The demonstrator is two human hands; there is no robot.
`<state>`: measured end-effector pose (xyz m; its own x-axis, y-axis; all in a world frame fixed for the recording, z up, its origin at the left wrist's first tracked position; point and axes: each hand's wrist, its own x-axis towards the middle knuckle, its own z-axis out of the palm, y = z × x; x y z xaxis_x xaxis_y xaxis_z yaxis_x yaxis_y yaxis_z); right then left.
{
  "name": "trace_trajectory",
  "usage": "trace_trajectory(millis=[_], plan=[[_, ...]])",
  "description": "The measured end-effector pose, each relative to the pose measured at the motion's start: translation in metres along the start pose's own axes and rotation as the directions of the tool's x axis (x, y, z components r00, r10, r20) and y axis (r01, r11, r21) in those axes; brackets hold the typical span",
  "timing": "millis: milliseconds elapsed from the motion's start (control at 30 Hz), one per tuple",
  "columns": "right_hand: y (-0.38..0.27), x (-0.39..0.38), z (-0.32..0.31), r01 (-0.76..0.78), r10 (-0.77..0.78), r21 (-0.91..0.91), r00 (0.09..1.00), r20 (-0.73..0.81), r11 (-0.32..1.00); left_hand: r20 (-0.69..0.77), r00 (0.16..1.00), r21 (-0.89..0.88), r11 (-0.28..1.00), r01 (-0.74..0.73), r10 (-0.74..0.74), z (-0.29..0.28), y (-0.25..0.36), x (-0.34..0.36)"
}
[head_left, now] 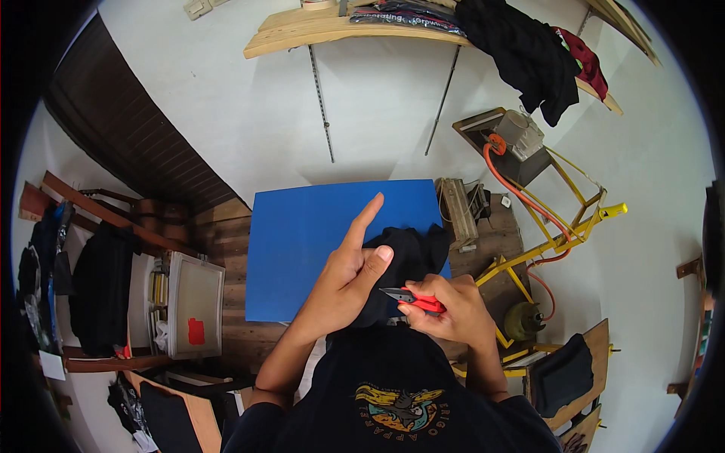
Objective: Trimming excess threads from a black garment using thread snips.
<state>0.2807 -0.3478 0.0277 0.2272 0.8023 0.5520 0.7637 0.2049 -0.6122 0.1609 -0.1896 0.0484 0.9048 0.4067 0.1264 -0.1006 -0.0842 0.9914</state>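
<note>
My right hand [459,308] is closed around a pair of red-handled thread snips [424,300]. Their dark pointed blades aim left, toward my left palm. My left hand [346,283] is raised beside them, with the index finger stretched out and the thumb apart from it. Its other fingers are mostly hidden, and nothing shows in its grasp. Behind and below both hands, a bunched black cloth [411,253] lies on the right part of a blue tabletop [294,234]. Part of the cloth is covered by my hands.
Right of the table stands a yellow metal frame [581,234] with an orange hose [521,198] and a gas cylinder [522,321]. A framed screen [198,291] leans at the left. Above, a wooden shelf [302,34] carries black garments [521,53].
</note>
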Motion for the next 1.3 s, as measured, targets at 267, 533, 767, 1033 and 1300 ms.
trace_trajectory(millis=[267,533,767,1033,1300], plan=[[0.005,0.001,-0.001,0.028,-0.025,0.063,0.999,-0.041,0.998,-0.011,1.000,-0.003,1.000,0.014,-0.014,0.002,0.000,0.003],[0.029,0.025,0.010,-0.501,0.608,0.686,0.787,0.106,0.528,0.056,0.998,-0.067,0.998,0.008,-0.004,0.011,-0.001,0.004],[0.017,0.035,-0.011,-0.278,0.571,0.833,0.819,-0.054,0.478,-0.015,1.000,-0.219,0.976,0.005,-0.008,0.013,-0.027,-0.001],[0.035,0.044,-0.010,-0.379,0.546,0.505,0.804,-0.235,0.776,0.112,0.980,-0.307,0.932,0.193,-0.166,0.007,-0.038,-0.013],[0.002,0.014,0.003,-0.339,0.376,0.179,0.891,-0.256,0.924,0.000,0.979,-0.481,0.858,0.180,-0.205,0.005,-0.023,-0.016]])
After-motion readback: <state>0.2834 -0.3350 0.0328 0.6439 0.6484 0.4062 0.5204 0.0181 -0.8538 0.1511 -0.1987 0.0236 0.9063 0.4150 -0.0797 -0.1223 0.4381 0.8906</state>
